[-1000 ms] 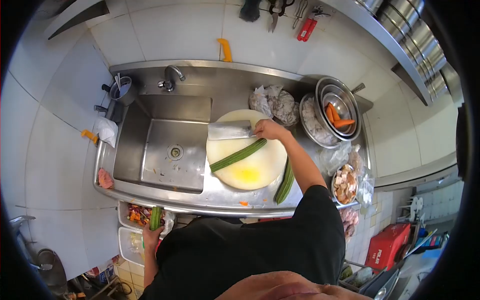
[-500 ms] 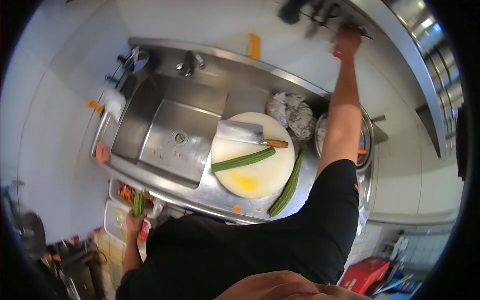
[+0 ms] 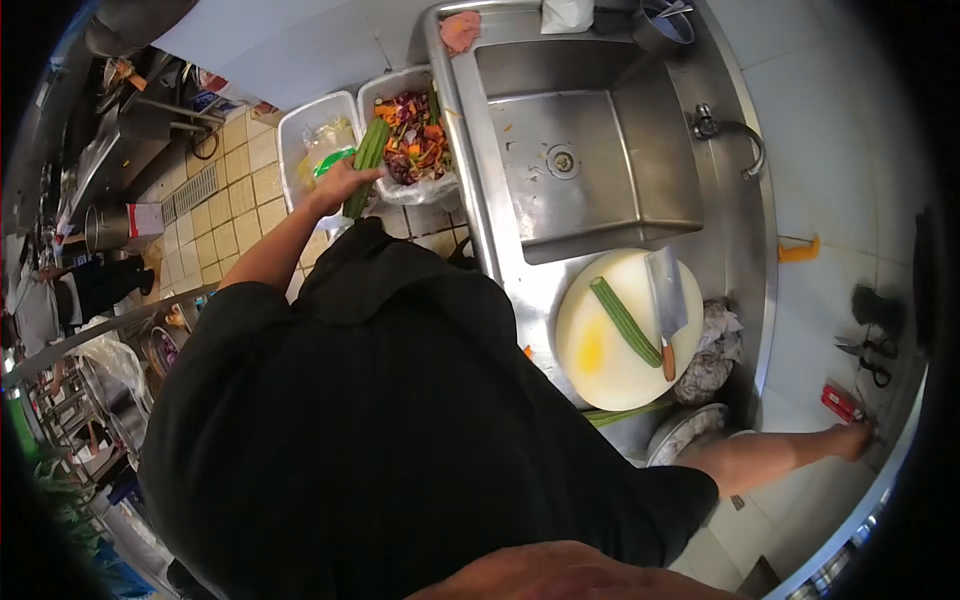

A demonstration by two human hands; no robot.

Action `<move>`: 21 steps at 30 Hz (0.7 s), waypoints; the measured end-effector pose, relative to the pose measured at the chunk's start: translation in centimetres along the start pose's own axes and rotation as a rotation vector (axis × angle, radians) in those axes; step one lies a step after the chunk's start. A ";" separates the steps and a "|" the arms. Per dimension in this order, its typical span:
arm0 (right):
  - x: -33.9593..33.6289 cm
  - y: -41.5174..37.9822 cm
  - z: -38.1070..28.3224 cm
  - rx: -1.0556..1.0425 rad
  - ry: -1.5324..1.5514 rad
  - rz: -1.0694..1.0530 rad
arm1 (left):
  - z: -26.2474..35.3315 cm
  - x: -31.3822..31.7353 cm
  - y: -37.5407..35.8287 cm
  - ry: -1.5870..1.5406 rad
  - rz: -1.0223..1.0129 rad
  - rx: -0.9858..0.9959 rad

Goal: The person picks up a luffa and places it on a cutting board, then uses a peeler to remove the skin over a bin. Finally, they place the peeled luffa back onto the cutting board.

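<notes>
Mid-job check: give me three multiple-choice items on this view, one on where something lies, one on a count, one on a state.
1. Where does the cleaver lie?
A. in the sink
B. on the cutting board
C. on the floor

2. How many green gourds lie on the board?
A. one
B. three
C. none

3. What is the left hand doing?
A. resting open
B. turning the tap
C. gripping a green gourd

Answers: 1 B, blade and handle rest on the white board. 2 A, a single gourd lies beside the cleaver. 3 C, fingers wrap the gourd over the scrap bin.

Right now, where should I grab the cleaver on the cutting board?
Take the cleaver by its wooden handle, coming from the end nearest the metal bowls. The blade lies flat on the cutting board, and the handle points away from the sink.
</notes>
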State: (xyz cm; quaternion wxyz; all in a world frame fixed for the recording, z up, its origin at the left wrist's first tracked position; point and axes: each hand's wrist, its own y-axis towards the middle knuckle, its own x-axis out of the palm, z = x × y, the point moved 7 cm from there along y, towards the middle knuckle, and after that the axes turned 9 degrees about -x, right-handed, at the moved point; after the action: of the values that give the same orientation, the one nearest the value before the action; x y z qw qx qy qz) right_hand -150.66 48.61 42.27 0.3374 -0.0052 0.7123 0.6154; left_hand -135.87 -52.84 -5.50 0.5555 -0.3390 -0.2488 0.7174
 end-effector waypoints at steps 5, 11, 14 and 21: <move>3.2 -22.1 -14.4 0.458 1.592 -0.539 | -1.8 -1.7 0.4 -0.475 -0.046 -0.171; -12.5 -51.4 -52.4 1.270 2.257 -1.069 | -4.6 -4.4 3.6 -0.789 -0.237 -0.197; -17.7 -61.0 -62.0 1.640 2.177 -1.543 | -3.8 -5.3 2.6 -0.871 -0.326 -0.212; -26.2 -68.1 -71.3 0.641 1.772 -1.937 | -4.5 -9.6 2.4 -0.820 -0.361 -0.096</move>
State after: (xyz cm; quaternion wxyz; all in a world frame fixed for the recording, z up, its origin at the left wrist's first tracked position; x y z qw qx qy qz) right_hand -135.41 -41.33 -3.38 0.0495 -0.8152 0.5098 -0.2703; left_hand -132.48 -62.78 -8.14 0.5110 -0.0030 -0.5365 0.6716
